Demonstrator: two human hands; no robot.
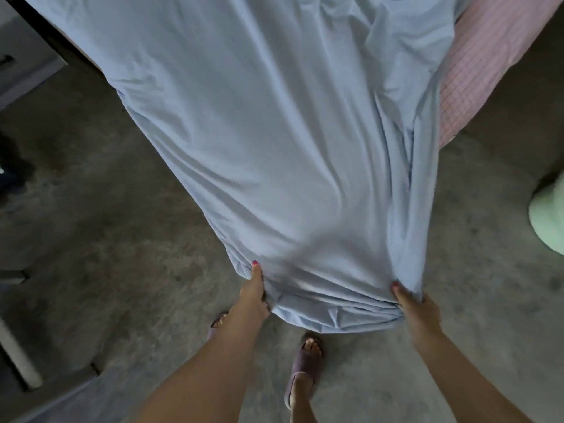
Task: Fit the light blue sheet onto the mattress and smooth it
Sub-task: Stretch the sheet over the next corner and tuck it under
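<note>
Both hands, left hand (254, 296) and right hand (418, 309), grip the light blue sheet (274, 132) bunched between them (wrinkled beyond, pink mattress (488, 65) edge uncovered).

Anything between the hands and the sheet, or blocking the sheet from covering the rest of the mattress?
Nothing visible. The left hand and right hand already grip the light blue sheet at its near end. The pink checked mattress lies bare along the right side, with nothing on it.

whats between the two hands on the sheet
In the head view, a bunched, wrinkled span of the light blue sheet stretches between the left hand and the right hand; each holds it in a grip, nothing else between.
</note>
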